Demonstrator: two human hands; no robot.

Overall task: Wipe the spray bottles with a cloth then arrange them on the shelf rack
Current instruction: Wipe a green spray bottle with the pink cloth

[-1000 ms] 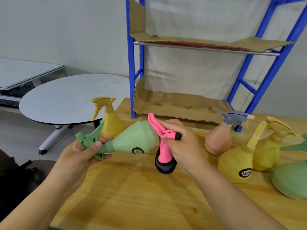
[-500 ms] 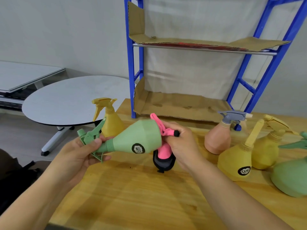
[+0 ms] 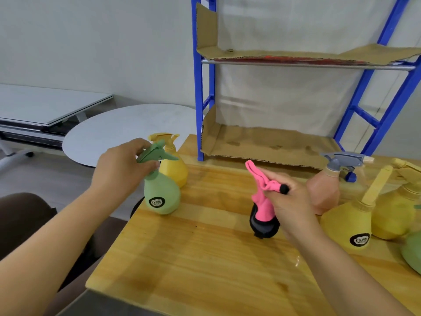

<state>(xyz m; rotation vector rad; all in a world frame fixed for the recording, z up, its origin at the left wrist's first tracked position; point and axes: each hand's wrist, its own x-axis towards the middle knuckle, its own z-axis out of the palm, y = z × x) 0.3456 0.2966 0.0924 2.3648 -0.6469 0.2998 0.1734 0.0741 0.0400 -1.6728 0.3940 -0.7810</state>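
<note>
A green spray bottle (image 3: pixel 161 195) stands upright near the left edge of the wooden table (image 3: pixel 205 254), and my left hand (image 3: pixel 120 169) grips its neck and trigger head. Right behind it stands a yellow spray bottle (image 3: pixel 173 166). My right hand (image 3: pixel 288 201) holds a pink and black cloth (image 3: pixel 262 199) that hangs down to the table top. To the right stand a peach bottle with a grey sprayer (image 3: pixel 324 190), two yellow bottles (image 3: pixel 348 226) (image 3: pixel 396 213) and part of a green one (image 3: pixel 413 252). The blue shelf rack (image 3: pixel 198 87) rises behind.
Cardboard sheets line the rack's lower shelf (image 3: pixel 273 144) and upper shelf (image 3: pixel 307 54). A round grey table (image 3: pixel 118 131) and a flat grey desk (image 3: pixel 45 103) stand to the left, off the wooden table. A dark seat (image 3: pixel 22 213) sits at lower left.
My left hand has swung the green bottle from lying sideways in the air to standing upright on the table at the left. The cloth in my right hand has come off the bottle.
</note>
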